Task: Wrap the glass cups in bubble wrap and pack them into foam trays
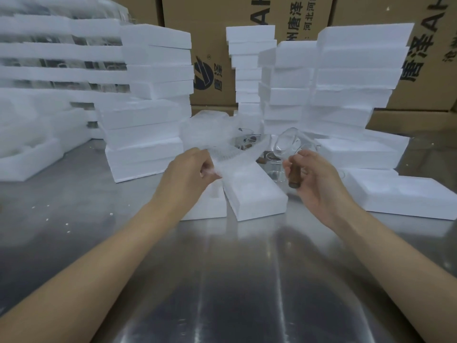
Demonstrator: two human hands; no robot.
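Holding a glass cup (286,144) by its wooden handle, the right hand (312,180) has fingers curled round it above the tabletop (222,280) middle. The left hand (188,174) pinches a bubble wrap sheet (232,154) over a foam tray (254,196). More cups (247,137) stand behind, toward the far edge.

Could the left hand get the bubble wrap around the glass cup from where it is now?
Probably yes. The left hand pinches the bubble wrap, the right hand holds the glass cup close beside it, nothing between.
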